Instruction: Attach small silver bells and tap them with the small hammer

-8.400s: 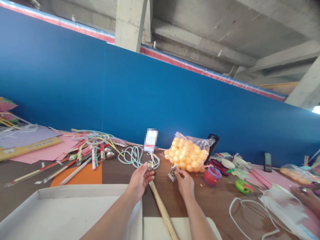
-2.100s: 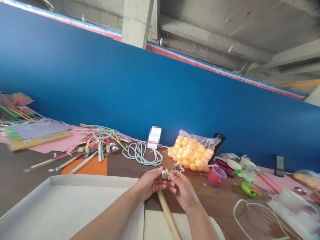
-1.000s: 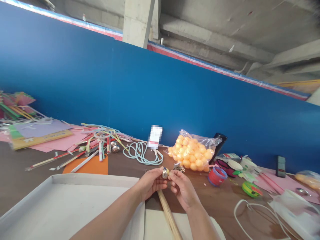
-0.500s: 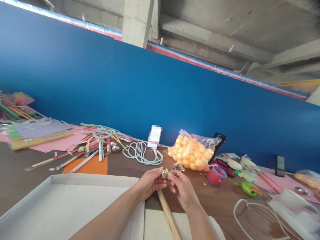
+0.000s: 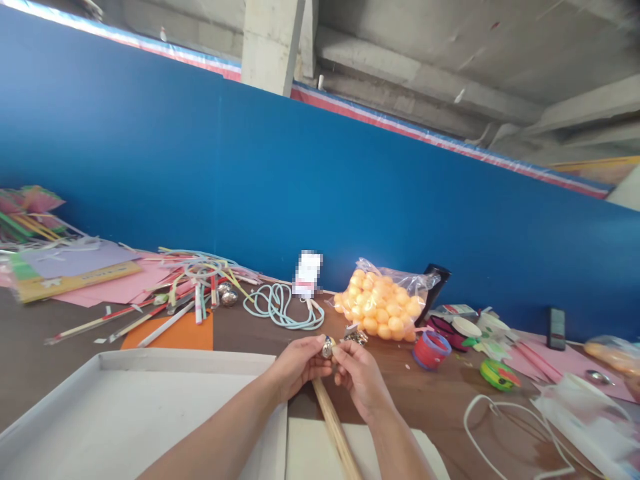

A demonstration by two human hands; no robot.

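The fingers of the left hand [image 5: 296, 365] are curled, thumb and index pinching a small ball [image 5: 327, 346] between their tips, the other fingers bunched loosely beneath. On the right hand [image 5: 364, 379], thumb and forefinger are pressed close together at the ball's right edge, and the rest fold inward. The ball is round and glossy, silver with dark patches and a pale yellowish side; whether that side is bare or wrapped is too small to tell.

Just beyond the right fingers lies a crumpled heap of shiny metallic pieces [image 5: 356, 335], and past it a clear, wrinkled plastic bag [image 5: 381, 303] of smooth orange balls. Below the fingers runs a long bundle of pale, straight-grained sticks [image 5: 334, 427], its near part across a flat cream sheet [image 5: 303, 448]. Left of the fingers is a shallow white tray [image 5: 193, 360] with raised walls, on a brown table [image 5: 410, 393]
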